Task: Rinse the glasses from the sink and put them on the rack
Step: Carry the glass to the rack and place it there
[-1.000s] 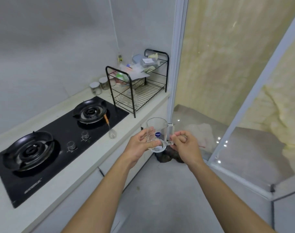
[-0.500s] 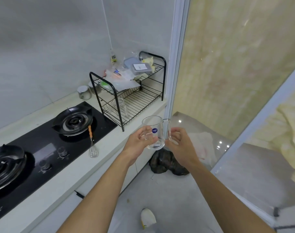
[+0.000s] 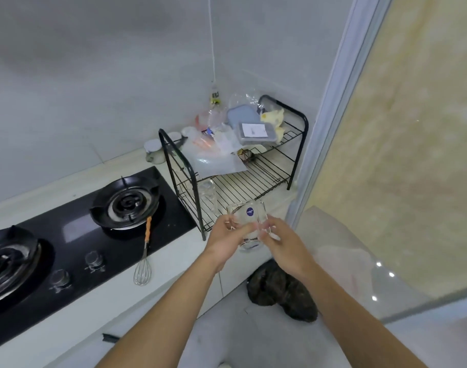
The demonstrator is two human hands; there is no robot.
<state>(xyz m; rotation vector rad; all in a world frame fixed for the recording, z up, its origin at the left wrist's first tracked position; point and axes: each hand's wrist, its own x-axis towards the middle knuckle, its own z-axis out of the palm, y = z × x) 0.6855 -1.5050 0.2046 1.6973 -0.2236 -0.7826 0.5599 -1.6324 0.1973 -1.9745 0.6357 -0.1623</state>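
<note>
A clear glass mug [image 3: 249, 217] with a round blue sticker is tipped over, its mouth turned down towards me, right at the front edge of the black wire rack [image 3: 253, 181]. My left hand [image 3: 227, 241] grips its left side and my right hand [image 3: 281, 243] grips its right side by the handle. Another clear glass [image 3: 208, 197] stands on the rack's lower shelf, just behind the mug. The sink is out of view.
The rack's upper shelf holds plastic bags and a grey lidded box [image 3: 256, 132]. A black gas hob [image 3: 81, 232] lies to the left with a whisk [image 3: 143, 258] at its edge. Jars [image 3: 154, 152] stand by the wall. A dark bundle [image 3: 283, 293] sits on the floor below.
Both hands have carried the mug forward to the rack's front edge and tipped it from upright to mouth-down. The view has moved closer to the rack.
</note>
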